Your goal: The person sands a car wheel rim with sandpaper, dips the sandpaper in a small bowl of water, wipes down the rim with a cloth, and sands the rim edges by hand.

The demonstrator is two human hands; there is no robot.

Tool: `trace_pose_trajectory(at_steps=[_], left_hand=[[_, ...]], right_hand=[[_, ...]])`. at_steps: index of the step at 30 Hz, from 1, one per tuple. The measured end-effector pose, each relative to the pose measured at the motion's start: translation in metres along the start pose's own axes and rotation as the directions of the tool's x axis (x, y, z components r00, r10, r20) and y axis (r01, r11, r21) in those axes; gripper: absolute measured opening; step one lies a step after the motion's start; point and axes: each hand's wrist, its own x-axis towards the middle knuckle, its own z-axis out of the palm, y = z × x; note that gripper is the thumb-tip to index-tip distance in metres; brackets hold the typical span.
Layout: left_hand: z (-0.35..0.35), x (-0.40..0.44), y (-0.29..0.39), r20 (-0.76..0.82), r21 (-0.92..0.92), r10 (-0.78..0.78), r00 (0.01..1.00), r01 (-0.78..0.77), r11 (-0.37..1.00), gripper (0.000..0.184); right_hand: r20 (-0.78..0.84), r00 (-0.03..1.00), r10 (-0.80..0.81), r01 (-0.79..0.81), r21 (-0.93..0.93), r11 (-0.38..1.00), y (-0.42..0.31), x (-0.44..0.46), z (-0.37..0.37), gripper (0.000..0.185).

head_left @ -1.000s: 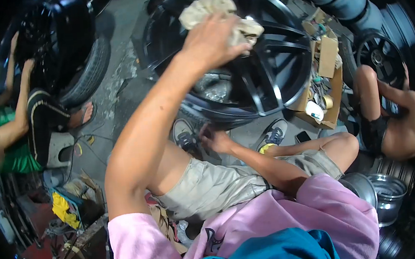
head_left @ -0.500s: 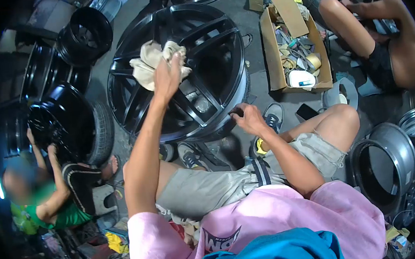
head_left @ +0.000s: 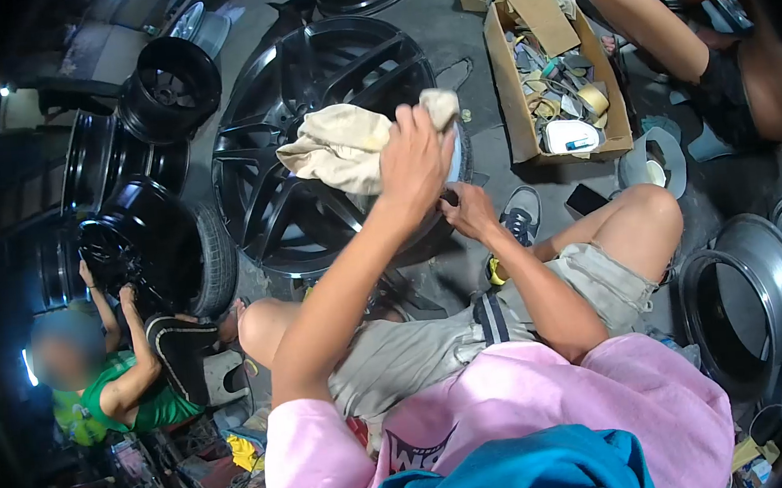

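Note:
A beige cloth is bunched in my left hand, whose fingers are closed round it above the right part of a large black spoked wheel. The cloth covers some of the spokes. Beside the wheel's near right edge is my right hand, its fingers pinched together at a small dark thing that I cannot make out. The wheel lies face up on the floor in front of my legs.
At the right stand a cardboard box of mixed items and a silver rim. A phone lies near my knee. Two persons sit at wheels, one left, one upper right. Black rims stand upper left.
My left hand has moved with the cloth from the wheel's upper left part toward its right edge, close to my right hand. My right hand stays by the rim. The view has shifted.

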Motion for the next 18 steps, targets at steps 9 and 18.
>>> trace_pose_trajectory(at_steps=[9,18], left_hand=[[0.022,0.115,-0.021,0.199,0.073,-0.253,0.947,0.243,0.967,0.057],[-0.051,-0.017,-0.008,0.374,0.146,-0.002,0.928,-0.057,0.988,0.057]], right_hand=[[-0.055,0.998,-0.025,0.027,0.051,0.998,-0.009,-0.002,-0.007,0.029],[-0.260,0.960,0.107,-0.047,0.226,0.973,-0.004,0.015,-0.026,0.030]])
